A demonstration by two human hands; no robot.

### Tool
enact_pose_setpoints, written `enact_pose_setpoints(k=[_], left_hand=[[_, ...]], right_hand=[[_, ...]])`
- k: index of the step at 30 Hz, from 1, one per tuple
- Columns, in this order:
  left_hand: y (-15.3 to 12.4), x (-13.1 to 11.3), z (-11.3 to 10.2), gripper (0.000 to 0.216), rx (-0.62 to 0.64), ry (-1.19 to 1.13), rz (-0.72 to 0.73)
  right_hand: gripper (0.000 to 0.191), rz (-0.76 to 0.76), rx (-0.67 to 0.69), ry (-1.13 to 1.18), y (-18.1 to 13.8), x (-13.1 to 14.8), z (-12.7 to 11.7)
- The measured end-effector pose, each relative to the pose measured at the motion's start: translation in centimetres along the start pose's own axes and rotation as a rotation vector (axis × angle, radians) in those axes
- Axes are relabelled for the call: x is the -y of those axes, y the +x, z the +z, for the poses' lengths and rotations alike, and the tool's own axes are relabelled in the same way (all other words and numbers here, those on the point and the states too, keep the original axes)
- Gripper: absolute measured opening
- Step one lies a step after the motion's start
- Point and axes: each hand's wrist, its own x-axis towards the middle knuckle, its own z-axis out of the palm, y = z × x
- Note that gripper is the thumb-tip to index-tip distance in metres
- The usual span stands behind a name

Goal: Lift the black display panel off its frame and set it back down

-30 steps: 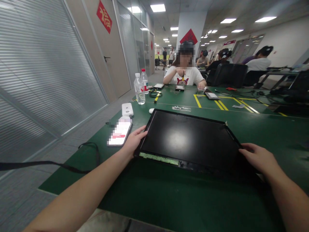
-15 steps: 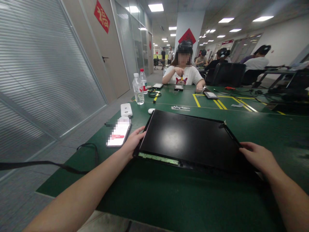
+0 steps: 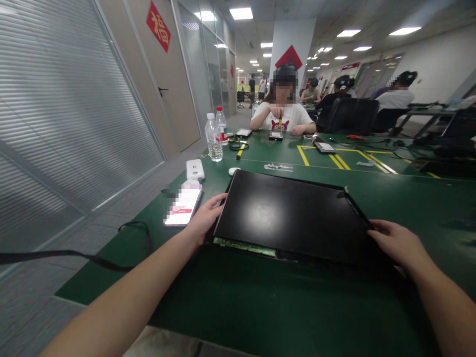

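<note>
The LCD panel (image 3: 290, 218) rests on the green worktop (image 3: 260, 302), directly before the person. It is judged thin, stiff, light and fragile, and its glossy face is probably slippery. Hold it by the side edges, clear of the exposed circuit strip (image 3: 245, 246). The left hand (image 3: 204, 218) is clamped on the left edge. The right hand (image 3: 396, 243) covers the near right corner, its grip hidden. A smartphone (image 3: 183, 208) lies nearby. The room is an open-plan office with other people seated beyond.

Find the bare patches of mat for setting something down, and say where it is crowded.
Bare mat runs between the panel and the near edge, and right of the panel up to the yellow tape. Crowded: left of the panel, with phone, white box and bottles; the far side, with cables.
</note>
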Motion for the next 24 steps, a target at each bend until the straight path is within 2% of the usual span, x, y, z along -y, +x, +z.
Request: enact_pose_setpoints(k=[6,14,24], left_hand=[[-0.43,-0.25,0.22,0.038,0.031,0.05,0.014],[-0.21,-0.27,-0.07,0.036,0.017,0.075,0.083],[-0.21,-0.31,0.0,0.037,0.05,0.047,0.076]], right_hand=[[0.051,0.006,-0.008,0.024,0.06,0.03,0.16],[0.053,-0.009,0.021,0.002,-0.04,0.31,0.24],[0.053,-0.009,0.021,-0.01,-0.04,0.36,0.21]])
